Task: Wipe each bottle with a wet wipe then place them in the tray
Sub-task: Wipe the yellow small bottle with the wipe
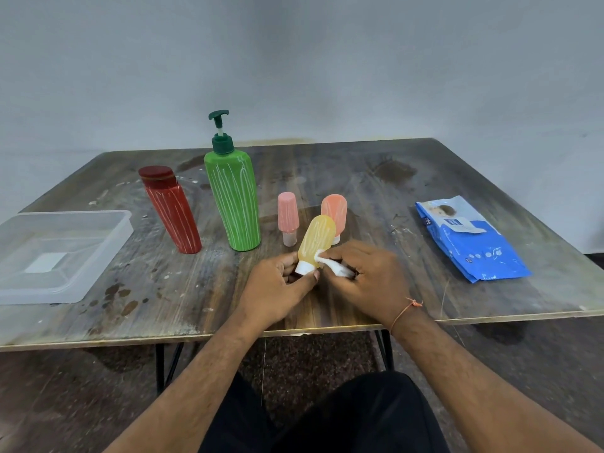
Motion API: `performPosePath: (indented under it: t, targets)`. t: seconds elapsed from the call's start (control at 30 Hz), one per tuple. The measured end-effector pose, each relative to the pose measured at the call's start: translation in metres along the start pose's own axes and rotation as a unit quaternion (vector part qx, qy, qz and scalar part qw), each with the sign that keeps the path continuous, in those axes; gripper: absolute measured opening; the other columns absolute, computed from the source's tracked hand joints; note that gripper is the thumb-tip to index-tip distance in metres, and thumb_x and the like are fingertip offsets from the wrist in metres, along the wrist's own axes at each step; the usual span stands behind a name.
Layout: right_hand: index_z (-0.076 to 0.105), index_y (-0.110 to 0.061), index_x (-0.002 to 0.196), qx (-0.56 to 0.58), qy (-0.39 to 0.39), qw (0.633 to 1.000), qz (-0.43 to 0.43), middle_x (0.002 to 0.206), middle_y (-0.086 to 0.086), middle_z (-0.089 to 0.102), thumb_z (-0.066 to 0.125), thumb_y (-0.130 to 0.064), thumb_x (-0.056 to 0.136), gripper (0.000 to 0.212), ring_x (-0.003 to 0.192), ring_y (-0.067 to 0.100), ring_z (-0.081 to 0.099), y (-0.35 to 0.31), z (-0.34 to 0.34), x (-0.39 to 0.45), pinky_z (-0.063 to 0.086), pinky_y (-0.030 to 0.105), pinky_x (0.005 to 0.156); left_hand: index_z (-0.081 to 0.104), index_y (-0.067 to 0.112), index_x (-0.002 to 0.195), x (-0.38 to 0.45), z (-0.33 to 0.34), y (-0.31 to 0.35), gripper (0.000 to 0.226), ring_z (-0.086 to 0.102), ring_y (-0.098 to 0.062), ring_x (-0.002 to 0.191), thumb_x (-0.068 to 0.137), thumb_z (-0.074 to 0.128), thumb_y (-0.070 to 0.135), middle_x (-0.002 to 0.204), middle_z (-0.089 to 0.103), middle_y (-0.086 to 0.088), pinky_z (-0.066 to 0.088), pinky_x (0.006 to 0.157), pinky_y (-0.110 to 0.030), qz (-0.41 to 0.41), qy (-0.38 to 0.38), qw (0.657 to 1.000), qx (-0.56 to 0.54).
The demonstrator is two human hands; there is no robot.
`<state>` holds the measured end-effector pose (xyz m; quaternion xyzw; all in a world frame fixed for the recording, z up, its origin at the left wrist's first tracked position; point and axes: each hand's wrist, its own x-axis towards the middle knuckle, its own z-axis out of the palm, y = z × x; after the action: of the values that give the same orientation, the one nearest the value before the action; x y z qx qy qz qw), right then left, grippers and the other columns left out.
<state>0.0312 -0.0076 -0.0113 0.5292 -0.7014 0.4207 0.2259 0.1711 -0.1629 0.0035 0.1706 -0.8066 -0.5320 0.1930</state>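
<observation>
Left hand (277, 282) grips the yellow bottle (316, 240) at its white cap (304, 268), fingers and thumb curled round the cap end. The bottle's body sticks up and away from the hand, tilted toward the far side of the table, cap end lowest and nearest the person.

Right hand (366, 276) pinches a white wet wipe (330, 264), fingers curled on it. One end of the wipe is pressed against the lower right side of the yellow bottle, just above the cap; the rest trails back into the hand. The two hands sit close together, near the front edge of the wooden table (359, 178).

Behind the hands, standing: a small pink bottle (288, 217) cap down, and an orange bottle (335, 212) just to its right, partly hidden by the yellow one. Further left a tall green pump bottle (233, 197), then a red bottle (173, 214) with a dark red cap. White streaks show on all of them.

Clear plastic tray (98, 256) lies at the left edge of the table, well apart from the hands, with no bottle in it. Blue pack of wipes (470, 240) lies flat on the right side, flap partly lifted.

A thin orange thread (405, 310) circles the right wrist.
</observation>
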Motion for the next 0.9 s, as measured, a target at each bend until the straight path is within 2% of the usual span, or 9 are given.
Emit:
performPosePath:
  t: [0.07,0.2,0.37,0.47,0.6,0.73,0.8,0.9]
  targets:
    - [0.084,-0.02,0.109,0.015,-0.019,1.0,0.006,0.105,-0.007,0.08,0.08,-0.034,0.093,0.021,0.09,0.004,0.072,0.0,-0.001,-0.001,0.059,0.028,0.074,0.073,0.025,0.13,0.0,0.001,0.001,0.038,0.075,-0.005,0.103,0.093,0.078,0.02,0.111,0.079,0.017,0.059,0.101,-0.044,0.004,0.002,1.0,0.001]
    - [0.083,-0.02,0.103,-0.032,0.027,0.998,0.049,0.095,-0.006,0.079,0.075,-0.037,0.093,0.021,0.08,0.009,0.071,0.001,0.0,0.001,0.058,0.033,0.066,0.074,0.029,0.129,-0.002,0.001,0.002,0.038,0.075,-0.004,0.1,0.092,0.08,0.022,0.109,0.079,0.019,0.06,0.099,-0.043,0.011,0.006,1.0,0.012]
    - [0.084,-0.019,0.107,0.012,-0.009,1.0,0.009,0.102,-0.007,0.079,0.079,-0.032,0.094,0.019,0.088,0.005,0.07,-0.002,-0.001,0.002,0.057,0.025,0.073,0.075,0.033,0.124,-0.004,0.001,0.006,0.035,0.076,-0.003,0.097,0.093,0.078,0.019,0.106,0.078,0.023,0.061,0.095,-0.036,0.03,0.004,0.999,0.029]
    - [0.083,-0.019,0.1,0.012,-0.015,1.0,0.014,0.097,-0.01,0.077,0.081,-0.034,0.091,0.017,0.082,0.002,0.067,-0.002,-0.002,0.001,0.055,0.025,0.067,0.076,0.031,0.126,-0.005,0.001,0.007,0.035,0.075,-0.001,0.097,0.094,0.076,0.017,0.106,0.078,0.023,0.06,0.093,-0.032,0.035,0.003,0.999,0.039]
    - [0.08,-0.019,0.097,-0.023,0.035,0.998,0.043,0.093,-0.006,0.075,0.073,-0.037,0.095,0.019,0.077,0.01,0.068,0.0,0.002,0.004,0.055,0.035,0.063,0.075,0.033,0.127,-0.005,0.002,0.008,0.036,0.075,0.0,0.091,0.093,0.079,0.025,0.101,0.078,0.024,0.062,0.09,-0.036,0.033,0.011,0.998,0.055]
    - [0.083,-0.018,0.103,0.018,0.005,1.0,0.005,0.1,-0.007,0.077,0.078,-0.031,0.093,0.017,0.086,0.007,0.07,-0.001,0.002,0.005,0.057,0.033,0.068,0.075,0.035,0.125,-0.005,0.001,0.008,0.036,0.076,-0.003,0.092,0.092,0.078,0.02,0.1,0.078,0.024,0.062,0.091,-0.038,0.034,0.016,0.998,0.057]
    - [0.082,-0.019,0.1,0.016,-0.009,1.0,-0.004,0.096,-0.009,0.077,0.08,-0.032,0.09,0.017,0.082,0.005,0.068,-0.002,0.001,0.005,0.057,0.032,0.065,0.075,0.036,0.126,-0.005,0.002,0.008,0.038,0.076,-0.002,0.091,0.092,0.076,0.018,0.1,0.078,0.024,0.062,0.089,-0.038,0.04,0.016,0.997,0.063]
    - [0.078,-0.02,0.098,-0.019,0.009,1.0,0.01,0.093,-0.01,0.075,0.076,-0.037,0.09,0.018,0.075,0.007,0.066,-0.002,0.005,0.011,0.055,0.035,0.059,0.076,0.034,0.125,-0.004,0.001,0.005,0.037,0.077,-0.005,0.09,0.092,0.076,0.018,0.099,0.079,0.022,0.062,0.089,-0.043,0.034,0.024,0.998,0.056]
